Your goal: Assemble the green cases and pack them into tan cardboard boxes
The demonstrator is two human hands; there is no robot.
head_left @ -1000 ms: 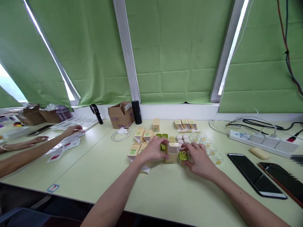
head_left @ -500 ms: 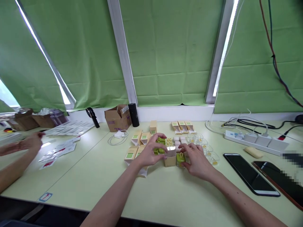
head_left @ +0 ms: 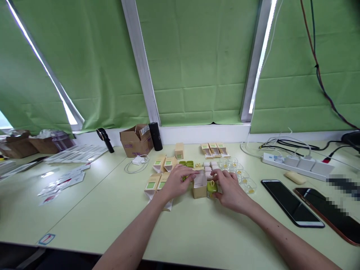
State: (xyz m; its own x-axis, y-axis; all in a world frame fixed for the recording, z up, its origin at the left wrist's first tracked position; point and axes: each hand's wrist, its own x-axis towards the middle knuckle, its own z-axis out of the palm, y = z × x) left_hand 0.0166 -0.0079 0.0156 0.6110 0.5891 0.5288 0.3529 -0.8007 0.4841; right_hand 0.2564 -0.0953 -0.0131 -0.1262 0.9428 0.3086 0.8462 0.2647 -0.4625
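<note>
In the head view, both forearms are stretched forward over the pale green surface (head_left: 197, 232), and the hands are brought close together near its middle. The left hand (head_left: 176, 182) is laid palm down, its fingers loosely bent and closed about the left side and rear flap of a small tan box (head_left: 199, 186). The right hand (head_left: 229, 189) is turned inward, its fingers curled and pinched around a small green piece (head_left: 211, 187), which is set just beside the right wall of the box; whether it touches that wall cannot be told.

The box is seen standing upright on the surface, open at the top, with a pale inside and one flap raised. A yellow loop is carried on top of the green piece.

Flat tan cartons with green squares (head_left: 153, 183) are lying left of the left hand, and small clear cups (head_left: 243, 178) are ranged beyond the right hand. A brown cardboard box (head_left: 136, 140) and a black cylinder (head_left: 155, 135) are placed near the window ledge. Two dark phones (head_left: 291, 202) are lying to the right, well apart from the hands, and a white power strip (head_left: 298, 163) is seen behind them.
</note>
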